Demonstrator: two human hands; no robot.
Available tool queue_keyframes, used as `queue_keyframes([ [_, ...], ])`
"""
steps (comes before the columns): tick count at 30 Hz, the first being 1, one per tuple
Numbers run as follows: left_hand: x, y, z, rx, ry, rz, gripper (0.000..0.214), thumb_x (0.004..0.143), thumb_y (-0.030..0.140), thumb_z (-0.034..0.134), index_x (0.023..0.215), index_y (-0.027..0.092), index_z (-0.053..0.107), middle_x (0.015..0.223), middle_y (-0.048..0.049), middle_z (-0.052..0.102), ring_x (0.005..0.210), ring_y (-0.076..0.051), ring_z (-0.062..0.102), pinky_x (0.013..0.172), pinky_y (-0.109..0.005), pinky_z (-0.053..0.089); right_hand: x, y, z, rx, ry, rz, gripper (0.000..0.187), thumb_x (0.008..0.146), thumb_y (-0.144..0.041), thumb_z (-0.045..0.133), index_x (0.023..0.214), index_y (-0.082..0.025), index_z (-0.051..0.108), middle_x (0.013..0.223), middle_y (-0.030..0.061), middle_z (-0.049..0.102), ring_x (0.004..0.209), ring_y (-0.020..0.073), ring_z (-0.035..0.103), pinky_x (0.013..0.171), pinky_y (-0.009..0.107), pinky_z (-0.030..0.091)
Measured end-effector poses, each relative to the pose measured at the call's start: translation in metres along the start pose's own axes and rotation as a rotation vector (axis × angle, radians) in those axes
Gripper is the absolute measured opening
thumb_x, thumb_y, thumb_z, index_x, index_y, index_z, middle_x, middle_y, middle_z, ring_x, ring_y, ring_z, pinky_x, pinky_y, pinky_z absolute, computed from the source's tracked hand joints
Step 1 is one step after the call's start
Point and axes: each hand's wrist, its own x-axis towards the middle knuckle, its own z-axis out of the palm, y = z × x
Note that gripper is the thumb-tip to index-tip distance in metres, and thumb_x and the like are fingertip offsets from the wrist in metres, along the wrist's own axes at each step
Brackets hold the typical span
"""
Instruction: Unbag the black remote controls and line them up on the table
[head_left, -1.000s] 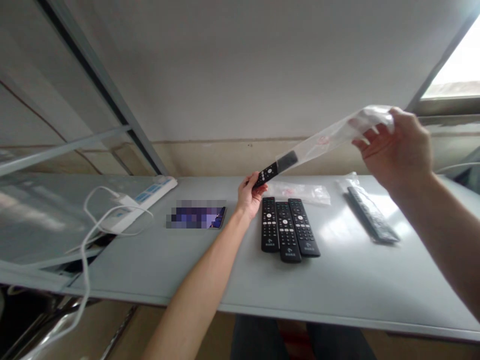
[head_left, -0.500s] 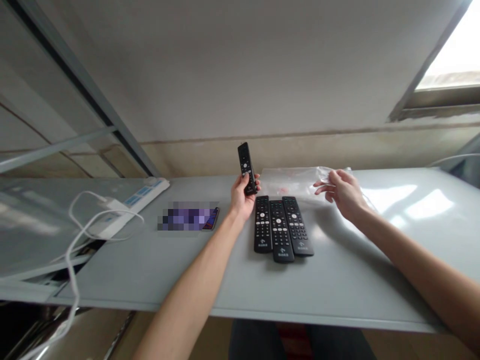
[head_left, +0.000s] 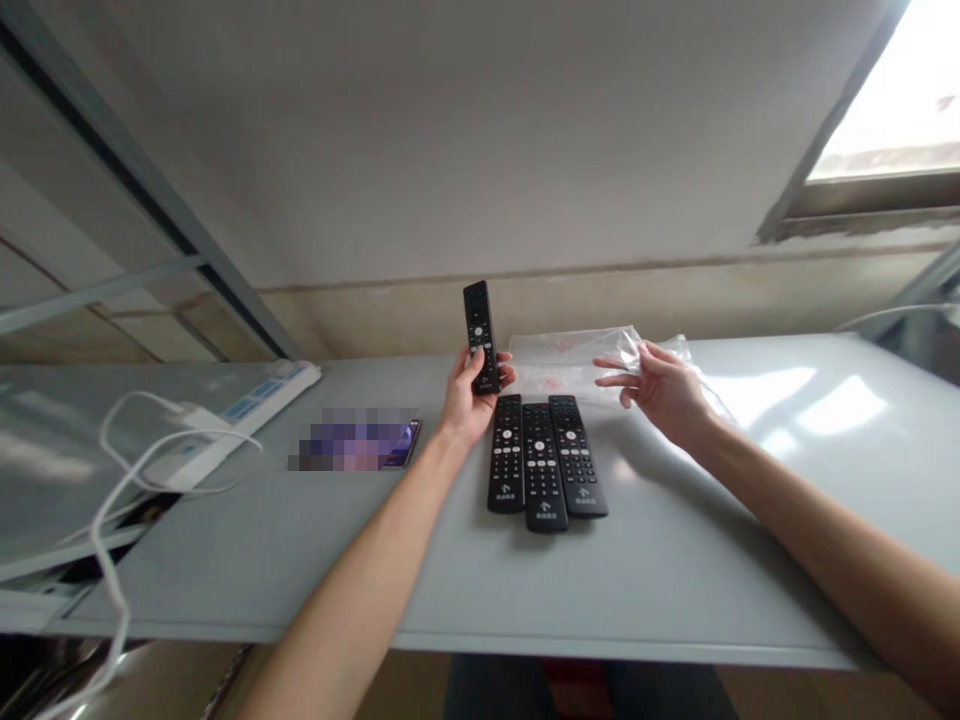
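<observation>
Remote [head_left: 478, 320], base hidden, in closed left fingers [head_left: 504, 374]; right fingers [head_left: 619, 380] loose on bags [head_left: 559, 355].

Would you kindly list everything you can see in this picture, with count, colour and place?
table: one, grey, across the view.
held remote: one, black, upright, gripped at its lower end.
flat remotes: three, black, side by side at the table's middle.
plastic bags: count unclear, clear, behind the flat remotes.
phone: one, dark, left of the flat remotes.
power strip: one, white, far left.
cable: one, white, looping off the left edge.
window: one, bright, upper right.
left hand: closed on the held remote.
right hand: open, fingers on the plastic bags.
</observation>
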Motion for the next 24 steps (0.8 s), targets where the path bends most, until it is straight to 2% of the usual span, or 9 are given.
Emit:
queue_keyframes([
  [5, -0.003, -0.001, 0.002, -0.012, -0.037, -0.011, 0.010, 0.100, 0.023, 0.066, 0.098, 0.020, 0.056, 0.093, -0.0092, 0.080, 0.073, -0.017, 0.078, 0.077, -0.031, 0.064, 0.002, -0.001, -0.001, 0.051, -0.001, 0.064, 0.012, 0.096, -0.034, 0.063, 0.094, -0.024, 0.057, 0.103, 0.0116, 0.082, 0.071, 0.0194, 0.078, 0.042, 0.023, 0.044],
  [9, -0.003, -0.001, 0.002, -0.023, -0.043, -0.021, 0.012, 0.099, 0.024, 0.068, 0.103, 0.019, 0.058, 0.097, -0.0098, 0.080, 0.080, -0.020, 0.080, 0.083, -0.035, 0.065, 0.005, -0.005, -0.006, 0.102, 0.030, 0.078, 0.008, 0.096, -0.031, 0.063, 0.097, -0.025, 0.058, 0.104, 0.0083, 0.083, 0.073, 0.0173, 0.077, 0.042, 0.022, 0.043],
  [13, -0.004, -0.001, 0.002, -0.022, -0.055, -0.026, 0.013, 0.099, 0.025, 0.068, 0.107, 0.020, 0.059, 0.099, -0.0099, 0.081, 0.084, -0.021, 0.080, 0.086, -0.035, 0.064, 0.004, -0.009, -0.008, 0.137, 0.023, 0.114, 0.011, 0.090, -0.030, 0.066, 0.097, -0.027, 0.058, 0.105, 0.0035, 0.082, 0.077, 0.0165, 0.075, 0.047, 0.023, 0.048],
  [18, -0.004, -0.002, 0.001, -0.031, -0.072, -0.027, 0.015, 0.098, 0.028, 0.072, 0.106, 0.020, 0.061, 0.103, -0.0108, 0.081, 0.095, -0.024, 0.080, 0.095, -0.041, 0.062, 0.001, -0.011, -0.002, 0.012, 0.022, 0.102, 0.013, 0.086, -0.034, 0.065, 0.096, -0.027, 0.059, 0.099, 0.0057, 0.081, 0.082, 0.0219, 0.075, 0.050, 0.028, 0.050],
  [21, -0.004, -0.003, 0.001, -0.052, -0.084, -0.018, 0.016, 0.098, 0.031, 0.072, 0.104, 0.021, 0.061, 0.106, -0.0111, 0.080, 0.104, -0.026, 0.079, 0.099, -0.044, 0.061, 0.002, -0.008, -0.002, -0.050, 0.031, 0.148, 0.017, 0.087, -0.038, 0.066, 0.094, -0.025, 0.060, 0.090, 0.0083, 0.079, 0.073, 0.0217, 0.074, 0.045, 0.027, 0.044],
  [24, -0.004, -0.002, 0.001, -0.061, -0.094, -0.014, 0.016, 0.099, 0.032, 0.071, 0.104, 0.022, 0.060, 0.109, -0.0104, 0.080, 0.110, -0.026, 0.077, 0.101, -0.045, 0.059, 0.004, -0.003, -0.004, -0.161, 0.083, 0.127, 0.020, 0.087, -0.040, 0.067, 0.086, -0.023, 0.055, 0.079, 0.0082, 0.077, 0.061, 0.0184, 0.071, 0.043, 0.025, 0.041],
])
